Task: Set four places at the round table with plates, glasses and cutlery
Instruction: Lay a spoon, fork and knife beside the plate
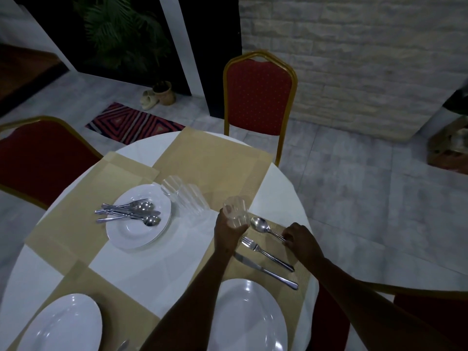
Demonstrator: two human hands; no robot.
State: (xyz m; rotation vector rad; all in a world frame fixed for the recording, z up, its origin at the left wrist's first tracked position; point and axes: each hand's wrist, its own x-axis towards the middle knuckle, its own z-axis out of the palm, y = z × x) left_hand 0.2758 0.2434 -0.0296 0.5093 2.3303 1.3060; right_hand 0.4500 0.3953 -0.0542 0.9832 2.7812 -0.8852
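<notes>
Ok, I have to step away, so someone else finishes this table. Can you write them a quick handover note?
Left hand grips a glass above the near right placemat. Right hand pinches the spoon handle there. That place has its plate, fork and knife. Left to do: set down the glass; share out the spare cutlery piled on the far plate and the two glasses beside it. The far placemat has no plate.

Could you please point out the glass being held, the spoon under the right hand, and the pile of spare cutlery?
glass point(236, 216), head view, on its clear side wall.
spoon point(258, 223), head view, on its bowl.
spare cutlery point(129, 213), head view, on the crossed handles.
</notes>
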